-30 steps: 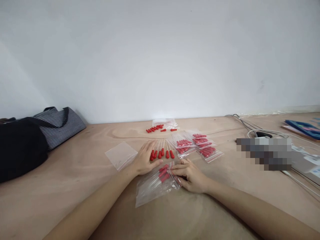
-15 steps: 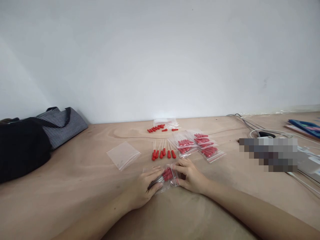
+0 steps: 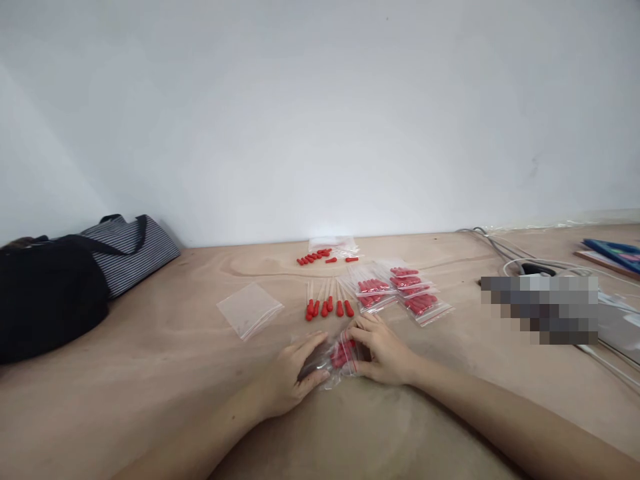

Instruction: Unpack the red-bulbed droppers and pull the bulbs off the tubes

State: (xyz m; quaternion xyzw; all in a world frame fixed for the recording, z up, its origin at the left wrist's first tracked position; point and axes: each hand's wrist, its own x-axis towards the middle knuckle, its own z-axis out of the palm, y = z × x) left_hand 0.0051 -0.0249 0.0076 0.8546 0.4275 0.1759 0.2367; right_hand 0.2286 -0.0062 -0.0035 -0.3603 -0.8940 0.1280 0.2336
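Observation:
A clear zip bag (image 3: 325,382) with several red-bulbed droppers (image 3: 342,355) inside lies on the table between my hands. My right hand (image 3: 383,352) grips its red-striped zip end, thumb and fingers curled at the edge. Around the bag's other end, my left hand (image 3: 290,375) is open, thumb and fingers spread apart and close to the plastic. Just beyond lie several loose droppers (image 3: 325,309), red bulbs towards me and thin clear tubes pointing away. A flat, empty zip bag (image 3: 250,310) rests to their left.
Filled zip bags of droppers (image 3: 420,304) overlap to the right. Farther back, more droppers (image 3: 313,256) lie by a stack of clear bags (image 3: 330,245). A black and striped bag (image 3: 135,250) stands left; cables (image 3: 493,247) and a blue item (image 3: 613,255) are right.
My left hand has loosened from the dropper bag, its fingers and thumb spreading apart. The droppers inside now sit nearer my right hand, which stays at the zip end.

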